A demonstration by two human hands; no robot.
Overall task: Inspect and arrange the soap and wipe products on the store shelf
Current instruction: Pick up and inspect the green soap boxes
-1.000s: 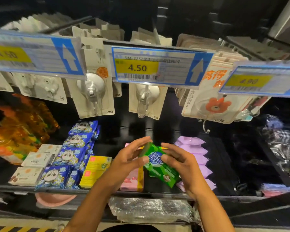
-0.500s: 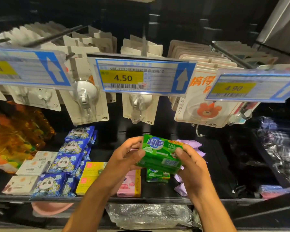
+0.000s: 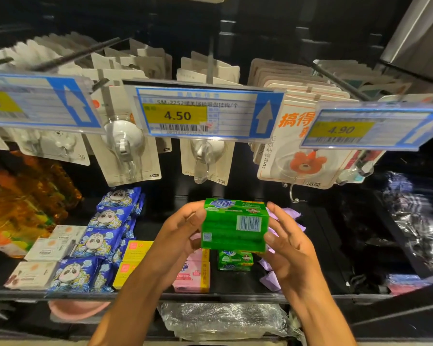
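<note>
- Above the shelf (image 3: 235, 294) front, mid-frame, two hands hold a green soap (image 3: 235, 226) up, clear of the shelf, its barcode side towards the camera.
- Left hand (image 3: 178, 236): grip closed on the soap's left end, with curled fingers and thumb.
- Right hand (image 3: 288, 243): grip closed on the right end, thumb near the top corner.
- The step looks like inspection; arranging is not yet done.
- A spare soap (image 3: 235, 260) lies on the shelf just below, between pink soap (image 3: 193, 275) and purple packs (image 3: 270, 280).
- The next move likely calls for lowering the held soap squarely by the spare one, label forward, without nudging its neighbours.
</note>
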